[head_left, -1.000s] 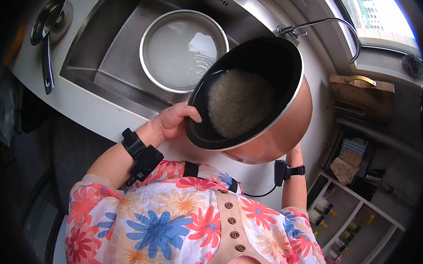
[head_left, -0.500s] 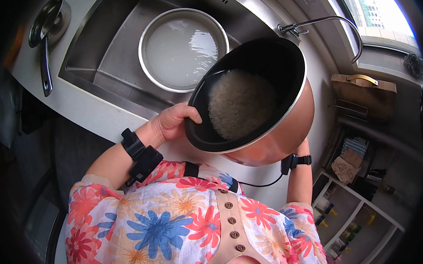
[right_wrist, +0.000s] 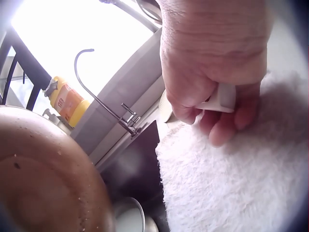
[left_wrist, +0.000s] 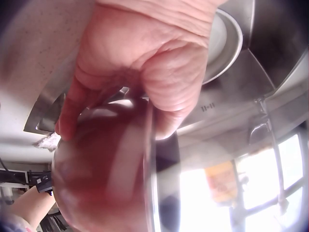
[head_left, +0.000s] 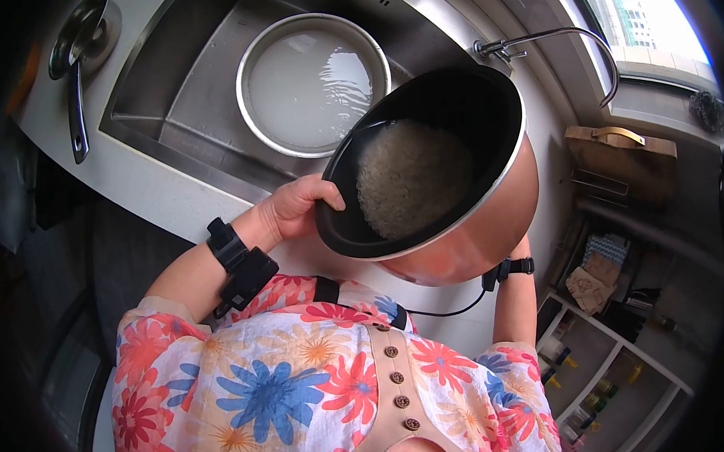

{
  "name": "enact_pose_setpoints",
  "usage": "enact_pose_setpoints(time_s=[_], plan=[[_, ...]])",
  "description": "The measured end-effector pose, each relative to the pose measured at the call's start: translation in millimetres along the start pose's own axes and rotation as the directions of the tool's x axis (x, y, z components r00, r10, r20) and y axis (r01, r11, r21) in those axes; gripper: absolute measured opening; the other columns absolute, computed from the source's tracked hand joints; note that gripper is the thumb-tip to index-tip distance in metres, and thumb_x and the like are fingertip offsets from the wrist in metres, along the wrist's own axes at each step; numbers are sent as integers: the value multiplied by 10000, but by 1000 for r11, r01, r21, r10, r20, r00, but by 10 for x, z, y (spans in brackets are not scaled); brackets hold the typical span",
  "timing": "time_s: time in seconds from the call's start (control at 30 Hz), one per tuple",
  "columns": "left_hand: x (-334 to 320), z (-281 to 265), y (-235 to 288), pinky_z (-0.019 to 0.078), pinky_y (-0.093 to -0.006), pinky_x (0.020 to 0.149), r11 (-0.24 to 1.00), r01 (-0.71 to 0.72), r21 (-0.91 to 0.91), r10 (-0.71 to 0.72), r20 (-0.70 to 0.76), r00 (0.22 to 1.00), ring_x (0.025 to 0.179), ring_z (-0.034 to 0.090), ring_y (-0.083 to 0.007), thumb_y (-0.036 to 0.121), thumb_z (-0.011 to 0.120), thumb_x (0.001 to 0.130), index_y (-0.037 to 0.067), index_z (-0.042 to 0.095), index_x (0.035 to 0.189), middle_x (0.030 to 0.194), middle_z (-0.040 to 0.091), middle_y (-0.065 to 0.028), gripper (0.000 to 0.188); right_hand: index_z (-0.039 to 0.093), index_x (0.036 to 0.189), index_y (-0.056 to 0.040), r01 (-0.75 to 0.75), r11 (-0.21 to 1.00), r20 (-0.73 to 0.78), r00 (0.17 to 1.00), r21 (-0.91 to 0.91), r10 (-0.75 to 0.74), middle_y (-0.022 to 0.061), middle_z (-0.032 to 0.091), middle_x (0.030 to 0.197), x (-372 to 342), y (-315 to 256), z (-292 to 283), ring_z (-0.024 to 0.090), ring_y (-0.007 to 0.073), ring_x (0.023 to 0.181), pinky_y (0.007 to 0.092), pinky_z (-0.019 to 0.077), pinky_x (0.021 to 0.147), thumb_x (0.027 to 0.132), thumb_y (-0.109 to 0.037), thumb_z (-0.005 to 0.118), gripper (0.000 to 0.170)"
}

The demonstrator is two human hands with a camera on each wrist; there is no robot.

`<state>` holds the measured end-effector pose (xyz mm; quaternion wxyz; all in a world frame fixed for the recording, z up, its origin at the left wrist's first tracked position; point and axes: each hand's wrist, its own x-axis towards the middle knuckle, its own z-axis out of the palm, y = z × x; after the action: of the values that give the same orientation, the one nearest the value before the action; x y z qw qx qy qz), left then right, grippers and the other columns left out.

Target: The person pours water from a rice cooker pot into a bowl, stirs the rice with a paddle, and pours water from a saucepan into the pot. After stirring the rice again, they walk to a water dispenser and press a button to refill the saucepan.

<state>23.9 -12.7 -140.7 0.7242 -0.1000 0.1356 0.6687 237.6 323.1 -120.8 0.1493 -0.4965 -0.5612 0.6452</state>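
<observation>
A copper-coloured pot (head_left: 465, 222) with a black inside is tilted towards the sink; wet, pale grains (head_left: 412, 176) lie in it. The left hand (head_left: 301, 206) grips its rim, thumb inside; in the left wrist view the fingers of this hand (left_wrist: 145, 58) reach round the outer wall. Behind the pot, the right hand is hidden from the head view. The right wrist view shows the right hand (right_wrist: 215, 63) apart from the pot (right_wrist: 48, 179), fingers curled round a small white piece (right_wrist: 226, 98) over a fluffy white cloth (right_wrist: 217, 179).
In the sink (head_left: 206, 112) stands a round metal bowl (head_left: 309, 88) of cloudy liquid, beside the pot's rim. A tap (head_left: 495, 49) rises behind. A ladle (head_left: 79, 116) lies on the left counter. Wooden boards (head_left: 623, 161) and open shelves (head_left: 614, 353) are at the right.
In the head view, the right forearm has shifted to the right and up, its wrist now partly behind the pot. The pot has moved very slightly right; the left hand keeps its grip.
</observation>
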Motion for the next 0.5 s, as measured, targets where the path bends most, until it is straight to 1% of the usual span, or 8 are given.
enact_pose_setpoints(time_s=[0.07,0.17,0.23,0.27,0.4,0.47,0.5], plan=[[-3,-4,5,497,-332,886,1000,5,-3,-4,10,1000,950,617,-242,-43,500,698,-56,493,1153,1063,600,-164,455,561,1005,-11,-41,995,32,999,96,38,87,617,958,27,22,-36,595,179,815,305,531,709,939,-127,348,251],[-6,-1,6,497,-333,888,1000,15,-18,-15,6,1000,956,616,-243,-42,500,697,-57,491,1157,1071,598,-169,460,568,1002,-19,-41,988,60,998,148,33,85,619,954,41,60,-64,598,179,810,306,533,705,939,-130,349,253],[-18,42,11,507,-349,880,1000,-1,-24,0,-50,999,930,633,-274,-27,530,649,-80,522,1130,1055,613,-200,484,570,1001,-19,-52,985,48,998,162,45,83,621,952,22,40,-33,599,178,807,304,536,703,940,-129,352,251],[-17,37,8,507,-349,880,1000,-1,-24,0,-50,999,930,633,-274,-27,530,649,-80,522,1130,1055,613,-200,484,572,1001,-20,-63,982,36,998,176,57,82,622,950,15,30,-16,600,176,805,302,539,701,941,-127,355,249],[-10,12,3,507,-350,879,1000,-6,-12,5,-57,998,925,634,-277,-27,525,649,-79,526,1127,1048,615,-202,481,573,1012,-20,-64,984,17,998,168,62,72,622,951,69,67,-28,601,163,799,287,545,690,938,-112,382,224],[-10,-6,2,507,-350,878,1000,-4,-11,3,-53,999,925,634,-276,-27,526,648,-77,524,1129,1048,615,-202,484,572,1025,-22,36,996,50,998,79,-40,59,620,955,78,23,55,601,147,795,264,547,678,933,-93,408,201],[-8,-23,1,504,-344,881,1000,1,-17,-2,-26,1000,932,628,-260,-31,515,672,-74,519,1128,1048,612,-189,458,572,1025,-22,35,996,50,998,79,-39,59,620,955,70,17,61,601,147,795,264,547,678,933,-93,408,201]])
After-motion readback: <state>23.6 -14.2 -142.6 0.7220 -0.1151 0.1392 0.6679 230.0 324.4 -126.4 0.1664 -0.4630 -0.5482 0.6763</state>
